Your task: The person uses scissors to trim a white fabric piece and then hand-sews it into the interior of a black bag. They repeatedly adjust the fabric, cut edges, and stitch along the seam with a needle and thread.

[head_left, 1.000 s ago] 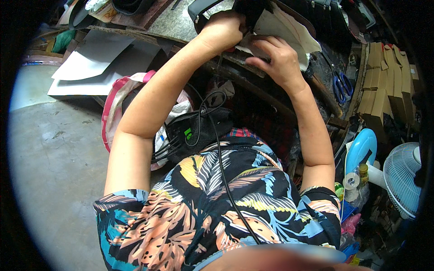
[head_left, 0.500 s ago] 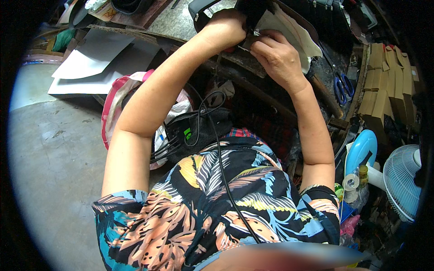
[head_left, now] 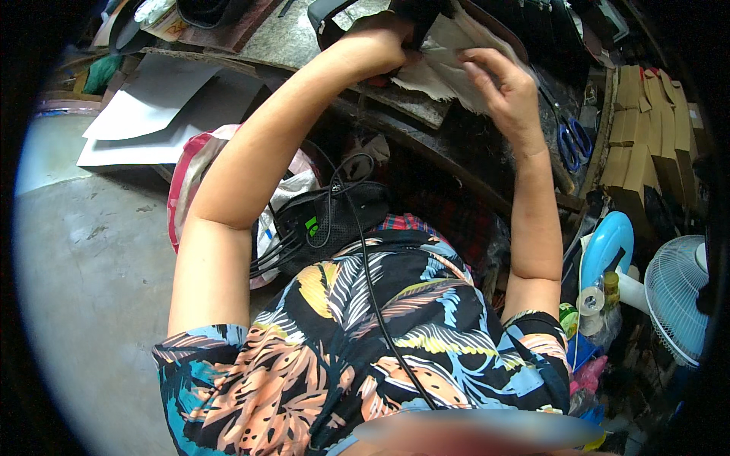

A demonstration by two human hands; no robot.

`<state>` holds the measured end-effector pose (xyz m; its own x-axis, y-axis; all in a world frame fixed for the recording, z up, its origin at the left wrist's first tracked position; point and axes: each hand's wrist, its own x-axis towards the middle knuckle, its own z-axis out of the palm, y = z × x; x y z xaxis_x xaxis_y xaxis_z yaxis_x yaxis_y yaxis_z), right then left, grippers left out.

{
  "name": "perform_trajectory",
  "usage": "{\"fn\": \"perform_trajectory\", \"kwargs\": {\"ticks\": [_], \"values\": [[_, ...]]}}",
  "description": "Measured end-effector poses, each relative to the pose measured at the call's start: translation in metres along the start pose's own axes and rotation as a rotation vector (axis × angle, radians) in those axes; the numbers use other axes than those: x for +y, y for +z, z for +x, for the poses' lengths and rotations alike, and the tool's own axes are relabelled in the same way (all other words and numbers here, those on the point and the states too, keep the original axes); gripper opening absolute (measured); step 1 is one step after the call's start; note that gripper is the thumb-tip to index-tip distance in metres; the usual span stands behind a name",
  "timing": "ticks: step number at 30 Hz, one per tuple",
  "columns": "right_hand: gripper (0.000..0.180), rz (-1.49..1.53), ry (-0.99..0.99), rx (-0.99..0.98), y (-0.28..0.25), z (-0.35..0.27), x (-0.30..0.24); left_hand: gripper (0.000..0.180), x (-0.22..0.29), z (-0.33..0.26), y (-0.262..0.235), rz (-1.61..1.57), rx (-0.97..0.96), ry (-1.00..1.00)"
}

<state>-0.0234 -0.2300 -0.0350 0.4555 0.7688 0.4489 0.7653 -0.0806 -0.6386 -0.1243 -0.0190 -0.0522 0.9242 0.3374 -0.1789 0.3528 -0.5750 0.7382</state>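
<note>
A black item with a frayed cream cloth (head_left: 437, 74) lies at the far edge of the bench, partly cut off by the top of the view. My left hand (head_left: 380, 39) is closed at the cloth's left side, against the black material; most of its fingers are hidden. My right hand (head_left: 513, 95) hovers over the cloth's right part, thumb and forefinger bent and apart, with nothing seen between them. Scissors with blue handles (head_left: 573, 144) lie to the right of that hand.
White sheets (head_left: 152, 99) lie at the left. Below the bench are a pink-edged white bag (head_left: 186, 178) and a black mesh bag (head_left: 334, 220) with a dark cable (head_left: 370, 266). Flat brown cardboard pieces (head_left: 639, 144) and a blue-and-white fan (head_left: 677, 296) stand at the right.
My right hand has moved right, away from my left hand, and its fingers have parted. More of the cream cloth shows between the hands. The left hand stays nearly where it was.
</note>
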Motion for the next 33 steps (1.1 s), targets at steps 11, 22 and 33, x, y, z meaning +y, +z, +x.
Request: {"fn": "perform_trajectory", "kwargs": {"ticks": [11, 22, 33], "values": [[0.046, -0.603, -0.089, 0.062, -0.016, 0.017, 0.043, 0.046, 0.004, 0.001, -0.002, 0.404, 0.124, 0.455], [0.024, -0.476, -0.424, 0.046, 0.011, 0.044, 0.012, 0.060, -0.003, 0.009, -0.009, 0.319, 0.137, 0.552], [0.025, -0.827, 0.329, -0.052, -0.102, -0.032, 0.043, 0.053, -0.006, 0.000, -0.004, 0.174, 0.156, 0.468]]}}
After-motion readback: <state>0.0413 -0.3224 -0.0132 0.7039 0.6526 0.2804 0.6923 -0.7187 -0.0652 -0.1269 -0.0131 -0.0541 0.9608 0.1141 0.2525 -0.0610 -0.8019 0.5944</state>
